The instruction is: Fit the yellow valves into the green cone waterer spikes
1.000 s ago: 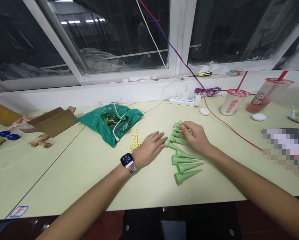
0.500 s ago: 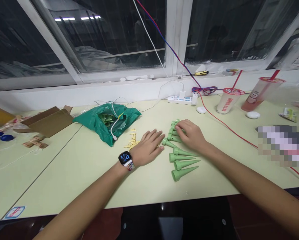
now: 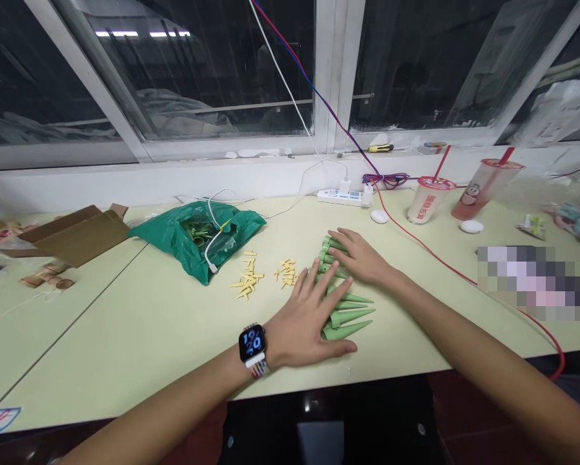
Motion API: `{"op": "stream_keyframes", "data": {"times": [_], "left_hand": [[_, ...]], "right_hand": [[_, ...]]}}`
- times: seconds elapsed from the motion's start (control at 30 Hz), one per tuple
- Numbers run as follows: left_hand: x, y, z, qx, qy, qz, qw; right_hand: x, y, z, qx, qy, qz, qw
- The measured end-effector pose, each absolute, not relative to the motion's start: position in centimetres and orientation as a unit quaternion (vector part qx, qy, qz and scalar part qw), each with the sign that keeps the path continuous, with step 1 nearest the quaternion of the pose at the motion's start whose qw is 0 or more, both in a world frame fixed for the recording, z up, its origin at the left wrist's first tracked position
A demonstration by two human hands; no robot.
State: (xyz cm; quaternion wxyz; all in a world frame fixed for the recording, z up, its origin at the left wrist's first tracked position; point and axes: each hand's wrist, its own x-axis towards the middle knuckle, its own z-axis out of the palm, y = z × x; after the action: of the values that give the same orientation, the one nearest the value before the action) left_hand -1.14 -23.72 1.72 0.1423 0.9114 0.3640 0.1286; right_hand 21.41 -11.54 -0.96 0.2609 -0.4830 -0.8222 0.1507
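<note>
Several green plastic cone spikes [image 3: 348,314] lie in two groups on the pale green table [image 3: 139,336]. My left hand [image 3: 307,320] rests flat on the lower group, fingers spread, with a smartwatch [image 3: 252,343] on its wrist. My right hand [image 3: 360,257] lies on the upper group of spikes [image 3: 329,255], fingers slightly apart, and hides part of them. Neither hand closes around a spike. Two small heaps of yellow pieces [image 3: 246,281] [image 3: 287,272] lie just left of the spikes.
A green plastic bag [image 3: 196,240] holding green items and a white cable lies beyond the yellow pieces. Further back are a power strip [image 3: 343,197], a red cable [image 3: 430,248], and two plastic cups [image 3: 426,200] [image 3: 478,190]. A flattened cardboard box [image 3: 72,236] lies at left.
My left hand has moved from beside the spikes onto the lower group, uncovering a second heap of yellow pieces. The whole view has shifted slightly, and the right hand stays on the upper spikes.
</note>
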Motion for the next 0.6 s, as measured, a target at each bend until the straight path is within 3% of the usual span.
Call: {"op": "stream_keyframes", "data": {"times": [0.2, 0.6], "left_hand": [[1.0, -24.7, 0.4, 0.912, 0.367, 0.133, 0.127], [0.6, -19.6, 0.2, 0.934, 0.304, 0.163, 0.089]], "right_hand": [[21.1, -11.1, -0.9, -0.422, -0.858, 0.209, 0.208], [22.8, -7.4, -0.9, -0.353, -0.880, 0.225, 0.225]]}}
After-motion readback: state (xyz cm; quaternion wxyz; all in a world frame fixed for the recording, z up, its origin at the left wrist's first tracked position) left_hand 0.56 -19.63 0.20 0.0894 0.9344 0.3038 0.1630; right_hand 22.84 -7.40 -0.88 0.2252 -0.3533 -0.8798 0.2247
